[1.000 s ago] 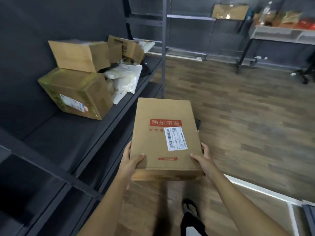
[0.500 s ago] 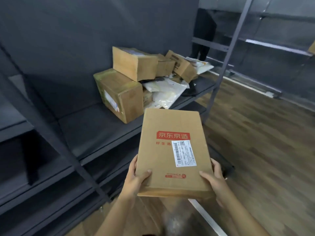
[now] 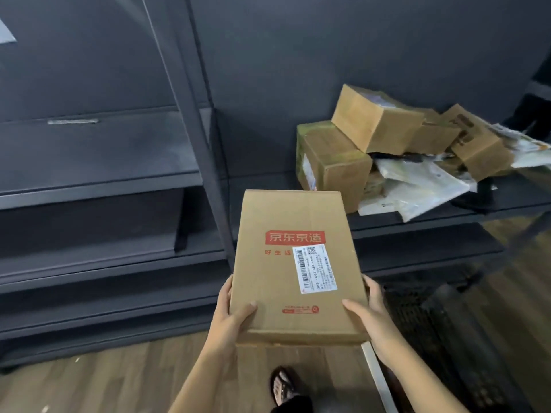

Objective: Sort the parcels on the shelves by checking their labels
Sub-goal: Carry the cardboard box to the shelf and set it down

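Left hand (image 3: 231,315): at about 7 o'clock of the held parcel; thumb laid on the top face, fingers curled under the near left corner, closed on the cardboard.
Right hand (image 3: 369,318): at about 5 o'clock of the same parcel; thumb on top, the other fingers wrapped around the near right corner, likewise closed on it.
Flat parcel (image 3: 298,263): brown carton with a red printed panel, held level in mid-air in front of the racking, touching no shelf. A corner grip from both sides probably keeps the top face unobstructed for reading.
Shipping label (image 3: 314,268): white barcode sticker, face up, at 3 o'clock of the carton's centre; neither thumb covers it. Text too small to read.
Foot (image 3: 281,386): at 6 o'clock, on the wood floor (image 3: 113,380).
Grated panel (image 3: 423,323): dark mesh low on the floor at 4 o'clock; a possible trip point, in my judgement.
Upright post (image 3: 205,162): dark metal, at 11 o'clock of the parcel, dividing the left bay from the right bay; it stands between the carton and the left shelves.
Left shelf (image 3: 98,174): at 10 o'clock, bare where visible, with a lower tier beneath.
Right shelf (image 3: 417,219): at 1 o'clock, carrying the unsorted heap.
Large box (image 3: 334,165): nearest of the heap, a label on its left side.
Upper box (image 3: 375,120): resting tilted on the large box.
White mailers (image 3: 417,189): soft bags under and beside the boxes at 2 o'clock, spilling to the shelf edge.
Far box (image 3: 477,144): tilted, at the heap's right.
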